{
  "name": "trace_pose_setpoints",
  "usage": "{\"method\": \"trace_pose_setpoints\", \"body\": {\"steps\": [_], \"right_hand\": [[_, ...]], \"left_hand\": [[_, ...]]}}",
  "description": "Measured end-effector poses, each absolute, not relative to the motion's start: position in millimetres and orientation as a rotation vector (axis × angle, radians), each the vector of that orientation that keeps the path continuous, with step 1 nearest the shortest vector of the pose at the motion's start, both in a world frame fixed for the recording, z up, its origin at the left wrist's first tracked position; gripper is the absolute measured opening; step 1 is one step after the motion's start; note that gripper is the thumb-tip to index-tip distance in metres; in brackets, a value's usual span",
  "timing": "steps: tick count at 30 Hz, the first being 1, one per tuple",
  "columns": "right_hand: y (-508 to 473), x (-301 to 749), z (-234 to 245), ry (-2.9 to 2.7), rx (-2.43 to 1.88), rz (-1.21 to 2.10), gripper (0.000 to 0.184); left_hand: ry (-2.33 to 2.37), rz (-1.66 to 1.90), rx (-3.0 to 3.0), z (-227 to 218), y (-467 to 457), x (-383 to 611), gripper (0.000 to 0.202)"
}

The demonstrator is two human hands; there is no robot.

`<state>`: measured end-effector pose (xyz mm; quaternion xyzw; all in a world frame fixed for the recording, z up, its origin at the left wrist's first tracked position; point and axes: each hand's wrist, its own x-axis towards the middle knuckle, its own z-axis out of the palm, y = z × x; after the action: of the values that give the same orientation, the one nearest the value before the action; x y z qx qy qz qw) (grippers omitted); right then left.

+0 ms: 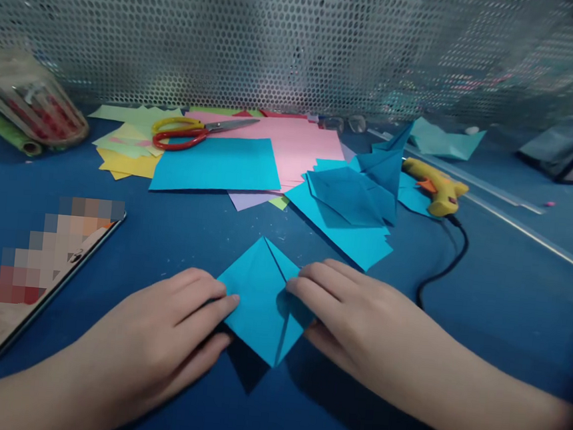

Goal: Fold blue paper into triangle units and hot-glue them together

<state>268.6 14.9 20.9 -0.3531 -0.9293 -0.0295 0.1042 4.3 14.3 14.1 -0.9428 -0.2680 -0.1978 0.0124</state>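
Observation:
A blue sheet of origami paper [259,293], folded to a diamond with a long slit down its right half, is held just over the blue table. My left hand [171,325] pinches its left corner, index finger on top and thumb beneath. At the opposite corner my right hand [343,313] grips the paper, fingers on top by the slit and thumb below. Behind it lie folded blue paper pieces [353,194] and a flat blue sheet [220,166]. Red-and-yellow-handled scissors [188,133] rest on the paper pile.
A phone [44,281] lies at the left. Further back stand a clear plastic jar [30,99] and a green roll [8,127]. A yellow glue gun [436,188] with a black cord sits at the right, near clear glue sticks [526,232]. A perforated metal panel [281,47] closes off the back.

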Motion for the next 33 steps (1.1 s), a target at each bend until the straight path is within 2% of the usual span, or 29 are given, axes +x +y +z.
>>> {"method": "trace_pose_setpoints", "body": {"steps": [6,9,16,19,22,28,33], "right_hand": [[-3,264,14,-2.689,-1.093,-0.364,0.035],[-7,263,13,-2.674,-1.078,-0.244,0.035],[0,262,16,-2.577,-1.164,0.257,0.029],[0,262,16,-2.561,-1.23,0.385,0.024],[-1,263,16,-2.562,-1.278,0.494,0.022],[1,263,20,-2.516,-1.244,0.539,0.028],[2,265,20,-2.495,-1.282,0.513,0.028]], "left_hand": [[-0.781,-0.561,-2.931,9,18,-6,0.034],[-0.833,-0.544,-2.935,9,12,-7,0.035],[-0.908,-0.448,-2.916,18,10,-1,0.045],[-0.933,-0.45,-2.929,11,6,-4,0.049],[-1.148,-0.459,-3.008,1,-4,-8,0.049],[-1.188,-0.547,-2.937,-7,-10,-8,0.037],[-1.42,-0.575,-2.857,-1,-6,-3,0.027]]}}
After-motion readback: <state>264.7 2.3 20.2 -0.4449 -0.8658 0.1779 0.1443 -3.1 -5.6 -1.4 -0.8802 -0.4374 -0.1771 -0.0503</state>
